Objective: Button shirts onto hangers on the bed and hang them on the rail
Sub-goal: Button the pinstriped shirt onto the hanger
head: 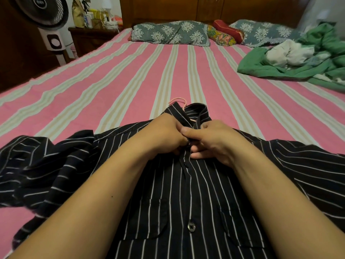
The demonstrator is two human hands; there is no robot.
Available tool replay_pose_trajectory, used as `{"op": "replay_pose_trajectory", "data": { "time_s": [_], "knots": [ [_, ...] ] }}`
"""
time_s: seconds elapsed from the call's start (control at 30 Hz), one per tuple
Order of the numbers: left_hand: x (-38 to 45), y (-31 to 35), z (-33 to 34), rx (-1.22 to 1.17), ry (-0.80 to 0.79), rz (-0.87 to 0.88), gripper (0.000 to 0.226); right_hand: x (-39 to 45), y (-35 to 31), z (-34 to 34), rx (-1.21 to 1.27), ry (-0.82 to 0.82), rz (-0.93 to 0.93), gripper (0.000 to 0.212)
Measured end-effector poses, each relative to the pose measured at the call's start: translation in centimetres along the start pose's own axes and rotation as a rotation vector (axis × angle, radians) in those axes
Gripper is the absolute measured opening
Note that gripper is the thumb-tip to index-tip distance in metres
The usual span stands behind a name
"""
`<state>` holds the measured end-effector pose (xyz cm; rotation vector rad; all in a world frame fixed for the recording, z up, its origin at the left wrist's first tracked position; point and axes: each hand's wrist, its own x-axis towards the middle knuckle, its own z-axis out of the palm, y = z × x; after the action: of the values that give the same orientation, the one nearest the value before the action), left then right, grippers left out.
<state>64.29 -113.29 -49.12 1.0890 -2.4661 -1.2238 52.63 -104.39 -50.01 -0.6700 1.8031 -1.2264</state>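
my left hand (pixel 166 135) and right hand (pixel 211 139) pinch the placket of the striped shirt (pixel 179 199), spread flat at the bed's (pixel 130 75) near edge on a pink hanger (pixel 178 100). light, limp cloth; i judge it best gripped beside each button (pixel 191 226).

**Where things lie around the hands**

The left hand (pixel 166 135) and right hand (pixel 212 139) meet on the shirt (pixel 186 193), which lies spread on the bed (pixel 130 75), its collar pointing away. A button (pixel 191 226) sits nearer than the hands, on the shirt's front. The hanger (pixel 178 100) hook pokes out just beyond the collar. Far beyond the hands, pillows (pixel 170 33) lie along the headboard (pixel 186 8). A heap of clothes (pixel 298 57) lies beyond and to the right. A fan (pixel 46 21) and nightstand (pixel 87 38) stand beside the bed, far left.
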Motion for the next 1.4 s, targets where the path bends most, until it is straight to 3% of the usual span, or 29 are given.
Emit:
{"op": "replay_pose_trajectory", "data": {
  "time_s": [0.1,0.2,0.27,0.43,0.7,0.93,1.4],
  "knots": [
    [0.2,-0.3,-0.3,-0.224,-0.032,-0.091,0.016,-0.1,-0.3,-1.4,0.054,-0.099,0.071,0.019],
    [0.2,-0.4,-0.9,-0.392,-0.070,-0.165,0.017,-0.1,-0.4,-2.6,0.128,-0.164,0.122,0.044],
    [0.1,-0.4,-1.0,-0.430,-0.096,-0.181,0.018,-0.1,-0.4,-2.7,0.095,-0.171,0.110,0.051],
    [0.2,-0.2,-1.0,-0.461,-0.114,-0.170,0.019,-0.1,-0.4,-2.1,0.103,-0.172,0.050,0.042],
    [0.3,-0.3,-1.1,-0.521,-0.112,-0.163,0.015,1.6,0.7,-1.6,0.200,-0.111,0.046,0.084],
    [0.3,-0.5,-1.0,-0.465,-0.114,-0.161,0.012,1.1,0.4,-2.0,0.241,-0.182,0.070,0.045],
    [0.7,-0.6,-0.3,-0.319,-0.005,-0.076,0.012,0.5,0.4,-2.4,0.243,-0.245,0.057,0.040]
  ]
}}
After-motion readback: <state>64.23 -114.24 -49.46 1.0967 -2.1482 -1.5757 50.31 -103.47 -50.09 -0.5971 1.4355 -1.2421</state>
